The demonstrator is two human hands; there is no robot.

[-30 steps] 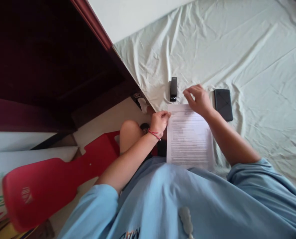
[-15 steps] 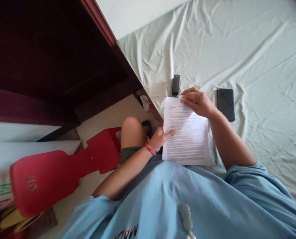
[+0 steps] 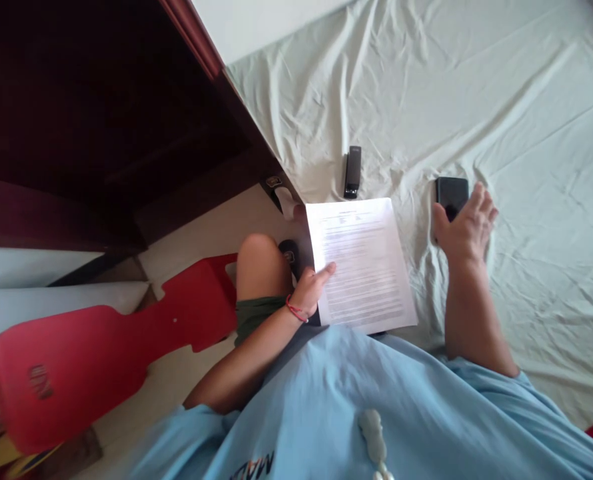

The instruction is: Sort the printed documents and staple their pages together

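Printed paper sheets (image 3: 361, 267) lie over my lap and the bed's edge. My left hand (image 3: 312, 288), with a red bracelet on its wrist, grips their left side, thumb on top and fingers hidden underneath. My right hand (image 3: 469, 223) is at the black phone (image 3: 452, 195), thumb at its left side and the other fingers apart at its right; whether it touches the phone is unclear. Just above the paper's top edge a black stapler (image 3: 353, 172) rests on the pale sheet.
A wrinkled pale bedsheet (image 3: 536, 133) spreads across the right side. At the lower left stands a red plastic chair (image 3: 86, 367). Dark wooden furniture (image 3: 76, 100) fills the upper left. My bare knee (image 3: 259, 263) is left of the paper.
My right hand has left the paper's top edge and moved right to the phone, its fingers spreading. The paper has shifted and tilted left, still in my left hand.
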